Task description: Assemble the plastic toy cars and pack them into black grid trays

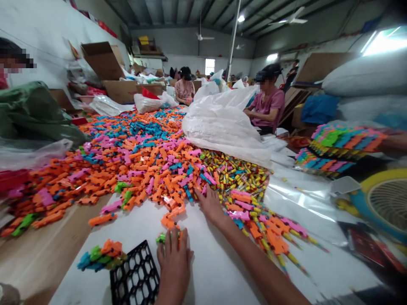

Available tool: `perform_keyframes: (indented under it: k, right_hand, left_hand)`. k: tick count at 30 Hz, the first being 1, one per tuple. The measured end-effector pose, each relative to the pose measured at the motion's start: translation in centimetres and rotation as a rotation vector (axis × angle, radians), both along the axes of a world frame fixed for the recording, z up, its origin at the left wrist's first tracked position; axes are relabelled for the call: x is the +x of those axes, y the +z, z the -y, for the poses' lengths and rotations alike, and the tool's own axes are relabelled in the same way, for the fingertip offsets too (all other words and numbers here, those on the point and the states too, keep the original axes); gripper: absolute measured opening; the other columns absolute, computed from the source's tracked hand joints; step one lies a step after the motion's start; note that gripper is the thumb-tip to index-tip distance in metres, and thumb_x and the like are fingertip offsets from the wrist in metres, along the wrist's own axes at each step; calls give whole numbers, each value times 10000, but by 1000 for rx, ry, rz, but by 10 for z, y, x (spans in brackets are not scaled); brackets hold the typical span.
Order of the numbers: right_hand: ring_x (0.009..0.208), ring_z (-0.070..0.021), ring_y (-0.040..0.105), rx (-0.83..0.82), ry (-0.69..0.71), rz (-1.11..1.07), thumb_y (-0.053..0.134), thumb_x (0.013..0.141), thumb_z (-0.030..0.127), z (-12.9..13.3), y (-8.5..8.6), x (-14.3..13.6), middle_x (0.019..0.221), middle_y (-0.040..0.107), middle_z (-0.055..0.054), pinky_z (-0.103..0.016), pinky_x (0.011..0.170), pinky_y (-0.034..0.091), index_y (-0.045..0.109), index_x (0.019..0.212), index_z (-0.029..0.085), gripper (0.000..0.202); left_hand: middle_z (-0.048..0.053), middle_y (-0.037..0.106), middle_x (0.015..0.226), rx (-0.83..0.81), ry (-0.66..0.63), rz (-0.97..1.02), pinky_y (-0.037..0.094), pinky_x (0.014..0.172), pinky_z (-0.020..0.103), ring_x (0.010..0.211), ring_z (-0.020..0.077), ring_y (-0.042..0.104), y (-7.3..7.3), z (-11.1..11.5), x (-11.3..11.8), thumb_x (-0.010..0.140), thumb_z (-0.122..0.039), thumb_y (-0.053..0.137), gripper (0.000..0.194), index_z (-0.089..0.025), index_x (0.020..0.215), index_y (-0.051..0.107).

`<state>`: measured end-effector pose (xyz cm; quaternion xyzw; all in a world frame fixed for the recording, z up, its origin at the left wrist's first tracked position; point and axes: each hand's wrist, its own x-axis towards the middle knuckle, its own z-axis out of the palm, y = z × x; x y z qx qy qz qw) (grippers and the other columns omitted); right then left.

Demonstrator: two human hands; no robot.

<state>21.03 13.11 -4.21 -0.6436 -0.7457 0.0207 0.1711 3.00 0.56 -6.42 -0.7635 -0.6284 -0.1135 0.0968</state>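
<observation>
My left hand (174, 260) lies low in the middle, its fingers over a green piece (161, 238) and an orange one on the white board (203, 245). Just left of it is a black grid tray (135, 275) with hexagonal holes. Blue, green and orange car-shaped pieces (101, 255) are grouped at the tray's upper left corner. My right hand (209, 203) reaches to the front edge of a big pile of orange, pink and blue toy cars (159, 169); its fingers are among pink and blue pieces, and whether they grip one is unclear.
Yellow-capped sticks (235, 173) lie behind my right hand, beside a white plastic bag (222, 127). Cars joined to sticks (276, 237) spread to the right. A fan (388, 199) and filled stacks (346, 140) stand at the right. People (267, 99) sit around the table.
</observation>
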Motion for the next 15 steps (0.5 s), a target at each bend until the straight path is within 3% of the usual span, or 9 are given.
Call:
perform_keyframes:
  k: [5, 10, 12, 15]
  right_hand:
    - [1333, -351, 398, 101, 90, -55, 492, 911, 126, 30, -14, -15, 1502, 351, -182, -521, 1050, 377, 541, 1320, 243, 428]
    - [1253, -247, 477, 157, 357, -191, 508, 880, 105, 52, -22, -1, 1368, 513, -111, -427, 1025, 434, 552, 1276, 241, 421]
    - [1215, -219, 502, 195, 330, -233, 488, 862, 77, 45, -21, 8, 1304, 558, -92, -396, 1012, 449, 564, 1253, 238, 430]
    - [1212, -235, 494, 283, 163, -237, 454, 833, 46, 15, -13, 22, 1291, 552, -125, -425, 1012, 440, 548, 1273, 196, 474]
  left_hand:
    - [140, 427, 1482, 45, 29, 41, 339, 1042, 509, 1405, 334, 299, -9, 17, 6, 880, -144, 472, 497, -256, 1363, 503]
    - [143, 404, 1496, 84, 49, 67, 343, 1047, 503, 1407, 329, 306, -19, 27, 16, 873, -155, 484, 515, -268, 1375, 487]
    - [143, 411, 1492, 110, 62, 86, 349, 1046, 505, 1394, 318, 339, -25, 27, 18, 872, -162, 479, 508, -262, 1370, 495]
    - [174, 454, 1451, 171, 64, 121, 377, 1019, 524, 1342, 338, 422, -36, 23, 19, 860, -183, 489, 462, -222, 1314, 566]
